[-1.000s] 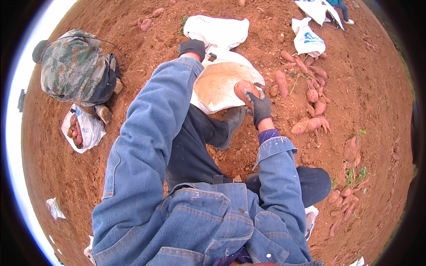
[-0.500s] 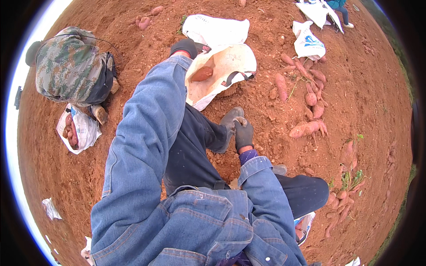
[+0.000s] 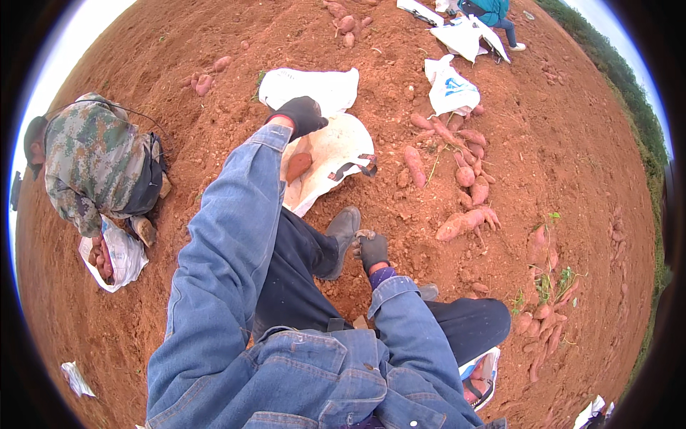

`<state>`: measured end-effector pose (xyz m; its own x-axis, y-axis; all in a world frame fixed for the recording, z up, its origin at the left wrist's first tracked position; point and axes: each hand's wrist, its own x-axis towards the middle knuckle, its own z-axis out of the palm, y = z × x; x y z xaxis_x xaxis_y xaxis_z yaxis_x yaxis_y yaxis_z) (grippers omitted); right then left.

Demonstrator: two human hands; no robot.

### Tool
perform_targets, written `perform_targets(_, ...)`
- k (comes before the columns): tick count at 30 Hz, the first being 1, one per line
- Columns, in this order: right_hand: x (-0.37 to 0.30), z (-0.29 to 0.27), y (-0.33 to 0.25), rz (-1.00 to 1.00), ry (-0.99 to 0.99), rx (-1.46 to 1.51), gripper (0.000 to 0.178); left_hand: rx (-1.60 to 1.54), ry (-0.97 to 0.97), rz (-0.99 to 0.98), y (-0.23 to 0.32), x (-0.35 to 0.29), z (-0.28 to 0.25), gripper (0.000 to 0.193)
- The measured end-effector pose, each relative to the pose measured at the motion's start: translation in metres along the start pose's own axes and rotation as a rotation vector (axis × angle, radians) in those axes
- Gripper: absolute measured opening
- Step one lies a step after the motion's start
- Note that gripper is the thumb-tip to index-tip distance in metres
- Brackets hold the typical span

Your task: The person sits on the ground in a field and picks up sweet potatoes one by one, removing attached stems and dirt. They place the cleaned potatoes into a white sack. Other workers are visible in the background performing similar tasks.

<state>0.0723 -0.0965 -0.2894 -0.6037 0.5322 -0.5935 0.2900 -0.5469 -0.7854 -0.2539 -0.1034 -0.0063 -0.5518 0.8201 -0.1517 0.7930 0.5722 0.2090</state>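
Observation:
A white woven sack (image 3: 325,168) lies with its mouth gaping in front of me, one sweet potato (image 3: 299,166) inside. My left hand (image 3: 306,116), in a dark glove, is closed at the sack's far rim, its fingertips partly hidden. A dark carry strap (image 3: 354,168) hangs at the near right rim. My right hand (image 3: 371,250), also gloved, is low beside my boot (image 3: 341,239), fingers curled and soil-coloured at the tips. Whether anything small is between them I cannot make out.
Sweet potatoes (image 3: 468,164) lie in a heap to the right, with more (image 3: 547,322) nearer me. White sacks (image 3: 454,89) stand beyond. At left a person (image 3: 100,157) in camouflage bends over a sack (image 3: 125,257) of sweet potatoes. Another part-filled sack (image 3: 482,379) is by my right knee.
The view has shifted, so the scene sits lower and further left. Relative to the sack, my left hand has moved right along its far rim. My right hand stays low, fingers still curled.

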Motion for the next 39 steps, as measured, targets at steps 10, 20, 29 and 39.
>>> perform_targets(10,0.02,-0.06,0.048,-0.011,0.258,-0.183,0.028,-0.359,-0.093,0.741,0.15,-0.145,-0.013,0.038)
perform_targets(20,0.093,-0.11,-0.006,-0.176,0.629,-0.769,0.043,-0.098,-0.384,0.936,0.201,-0.208,0.013,0.037)
perform_targets(29,0.243,-0.15,-0.111,-0.461,0.671,-1.098,0.056,-0.097,-0.264,0.888,0.174,-0.184,-0.017,0.048)
perform_targets(39,0.309,-0.123,-0.137,0.009,0.596,-1.492,0.088,-0.093,-0.237,0.606,0.165,-0.173,-0.007,0.039)
